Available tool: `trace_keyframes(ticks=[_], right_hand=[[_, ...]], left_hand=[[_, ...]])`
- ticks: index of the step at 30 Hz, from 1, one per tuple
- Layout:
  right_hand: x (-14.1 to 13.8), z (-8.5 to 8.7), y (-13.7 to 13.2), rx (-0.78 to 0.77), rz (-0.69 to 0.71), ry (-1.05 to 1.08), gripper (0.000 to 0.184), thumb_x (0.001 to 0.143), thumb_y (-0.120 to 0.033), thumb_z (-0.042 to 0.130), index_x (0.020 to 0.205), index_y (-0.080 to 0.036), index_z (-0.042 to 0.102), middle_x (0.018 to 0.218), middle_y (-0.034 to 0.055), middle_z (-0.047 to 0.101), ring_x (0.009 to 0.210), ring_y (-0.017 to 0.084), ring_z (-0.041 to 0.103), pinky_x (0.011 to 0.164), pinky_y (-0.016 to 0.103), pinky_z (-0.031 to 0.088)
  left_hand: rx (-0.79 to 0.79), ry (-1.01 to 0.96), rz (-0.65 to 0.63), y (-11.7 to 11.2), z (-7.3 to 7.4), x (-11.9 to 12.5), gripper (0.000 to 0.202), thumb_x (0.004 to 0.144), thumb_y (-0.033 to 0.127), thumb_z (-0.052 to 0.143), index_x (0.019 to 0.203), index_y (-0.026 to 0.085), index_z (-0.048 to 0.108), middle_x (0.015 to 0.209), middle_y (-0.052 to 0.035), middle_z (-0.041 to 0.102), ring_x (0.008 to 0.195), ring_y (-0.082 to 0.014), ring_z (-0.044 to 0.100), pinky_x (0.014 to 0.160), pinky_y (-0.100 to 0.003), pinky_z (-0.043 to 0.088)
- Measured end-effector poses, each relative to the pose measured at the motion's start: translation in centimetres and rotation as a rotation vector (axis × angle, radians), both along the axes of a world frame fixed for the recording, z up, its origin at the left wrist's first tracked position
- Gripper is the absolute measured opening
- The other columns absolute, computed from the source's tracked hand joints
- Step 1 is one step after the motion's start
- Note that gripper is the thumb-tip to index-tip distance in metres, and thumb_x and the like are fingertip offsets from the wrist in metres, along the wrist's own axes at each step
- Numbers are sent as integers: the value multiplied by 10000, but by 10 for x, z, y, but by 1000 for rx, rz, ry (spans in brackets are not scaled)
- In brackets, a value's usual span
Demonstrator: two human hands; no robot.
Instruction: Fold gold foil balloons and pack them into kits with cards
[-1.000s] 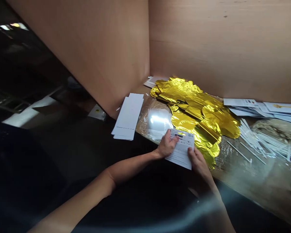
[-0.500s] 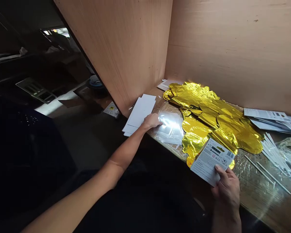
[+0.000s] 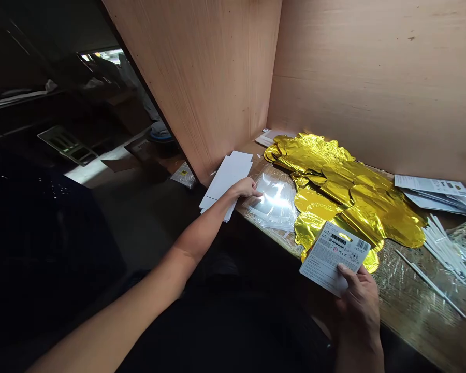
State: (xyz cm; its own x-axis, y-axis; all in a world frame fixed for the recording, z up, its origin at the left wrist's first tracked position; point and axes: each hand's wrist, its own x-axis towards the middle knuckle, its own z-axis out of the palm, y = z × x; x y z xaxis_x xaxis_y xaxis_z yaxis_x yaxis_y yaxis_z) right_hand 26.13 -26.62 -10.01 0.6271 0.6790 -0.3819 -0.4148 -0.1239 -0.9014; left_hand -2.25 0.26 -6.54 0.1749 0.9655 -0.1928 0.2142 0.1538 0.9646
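My left hand (image 3: 247, 187) reaches to the near left part of the bench, its thumb and fingers closed at the left edge of a stack of clear plastic bags (image 3: 276, 203). It seems to pinch the top bag there. In my right hand (image 3: 359, 292) is a white printed card (image 3: 331, 256) with a hang hole and a barcode, thumb on top and fingers behind. The card is tilted over the near end of a pile of gold foil balloons (image 3: 336, 189). White blank cards (image 3: 227, 177) lie left of the bags, partly behind my left wrist.
Wooden panels (image 3: 353, 77) wall the bench at the back and left. More printed cards (image 3: 431, 185) lie at the back right. White sticks (image 3: 445, 248) in clear plastic are at the right, with loose sticks (image 3: 431, 284) nearer the bench edge. Beyond the left panel is a dark floor.
My left hand has risen slightly at the bags' edge, and the top bag's corner looks shifted. The printed card in my right hand has moved a little left. The view has shifted slightly.
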Motion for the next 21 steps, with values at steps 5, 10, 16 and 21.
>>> trace_keyframes(ticks=[5,10,16,21], right_hand=[[1,2,-3,-6,59,-35,539,614,-375,936,1093,-198,765,970,109,831,812,350,803,820,550,660],[-26,11,6,18,330,13,527,665,-420,964,1104,-194,782,1015,152,838,881,375,804,817,504,658],[-72,41,33,79,826,129,460,851,-452,869,1240,-224,778,1158,132,822,979,344,796,861,465,645],[-67,45,63,55,856,71,507,824,-534,866,1185,-188,784,1077,122,826,858,317,792,756,418,641]], left_hand=[[-15,-74,-72,8,-1,-2,408,1017,415,680,1338,165,646,1334,-109,664,1144,-255,685,963,-465,616],[62,-158,-114,15,0,4,410,912,469,805,765,102,699,747,-67,712,642,-131,675,615,-250,542],[73,-390,-179,-30,8,35,625,768,729,821,888,140,649,837,-66,757,665,-177,760,584,-256,572],[-49,-350,-457,-45,19,43,658,773,752,801,958,133,673,952,-127,795,743,-195,778,628,-251,567]])
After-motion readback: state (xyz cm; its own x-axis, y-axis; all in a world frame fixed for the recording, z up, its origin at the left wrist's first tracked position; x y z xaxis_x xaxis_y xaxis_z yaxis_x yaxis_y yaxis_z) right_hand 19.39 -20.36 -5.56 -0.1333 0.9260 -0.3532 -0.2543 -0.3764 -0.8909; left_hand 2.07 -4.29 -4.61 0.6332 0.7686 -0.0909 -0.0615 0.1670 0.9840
